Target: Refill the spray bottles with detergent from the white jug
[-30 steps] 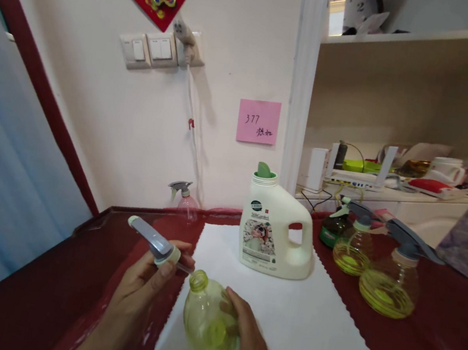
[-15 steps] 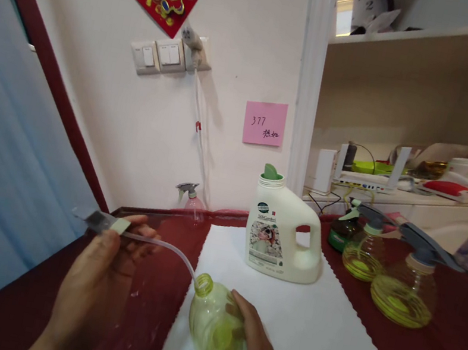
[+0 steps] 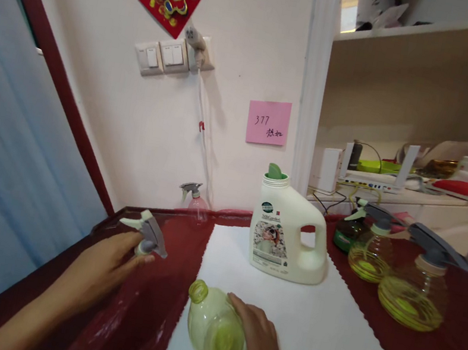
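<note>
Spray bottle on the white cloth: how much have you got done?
Done: the spray head is off the yellow-tinted bottle. In hand: the left hand holds that head, and the right hand steadies the bottle on its side. Left: the bottle's neck stands open, unlike the nearest spray bottle, whose head is on.
</note>
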`<state>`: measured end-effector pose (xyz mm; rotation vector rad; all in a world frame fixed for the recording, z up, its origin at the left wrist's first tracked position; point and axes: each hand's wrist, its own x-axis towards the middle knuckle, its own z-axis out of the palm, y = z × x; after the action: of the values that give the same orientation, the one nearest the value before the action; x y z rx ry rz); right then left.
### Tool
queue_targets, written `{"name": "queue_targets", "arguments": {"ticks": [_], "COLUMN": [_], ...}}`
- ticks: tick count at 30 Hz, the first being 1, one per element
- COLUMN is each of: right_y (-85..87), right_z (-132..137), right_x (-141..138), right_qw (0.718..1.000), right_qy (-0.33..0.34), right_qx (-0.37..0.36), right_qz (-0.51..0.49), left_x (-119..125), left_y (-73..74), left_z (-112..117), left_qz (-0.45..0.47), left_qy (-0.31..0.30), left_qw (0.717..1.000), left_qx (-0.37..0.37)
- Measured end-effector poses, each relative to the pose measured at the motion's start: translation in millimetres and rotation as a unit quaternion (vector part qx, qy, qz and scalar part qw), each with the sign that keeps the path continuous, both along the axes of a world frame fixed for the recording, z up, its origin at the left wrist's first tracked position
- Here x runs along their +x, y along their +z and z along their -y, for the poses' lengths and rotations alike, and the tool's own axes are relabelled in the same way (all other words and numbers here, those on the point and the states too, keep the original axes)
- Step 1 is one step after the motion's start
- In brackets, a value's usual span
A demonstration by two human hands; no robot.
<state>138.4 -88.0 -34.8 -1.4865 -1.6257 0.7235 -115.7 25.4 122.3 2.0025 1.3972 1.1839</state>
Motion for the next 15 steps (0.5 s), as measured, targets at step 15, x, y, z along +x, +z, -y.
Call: {"name": "queue_targets", "arguments": {"ticks": [15], "right_y": [-10.1], "right_z": [-2], "right_x": [-2], "right_qw": [1.000], "right_qy": [0.003], "right_qx": [0.022], "right_qz": [-0.021], "left_x": [-48], "left_y": [-62.3], "left_z": [-46], "left_qz": [-0.550], "left_qy": [-0.005], "left_qw": [0.830], "left_qx": [-0.091]}}
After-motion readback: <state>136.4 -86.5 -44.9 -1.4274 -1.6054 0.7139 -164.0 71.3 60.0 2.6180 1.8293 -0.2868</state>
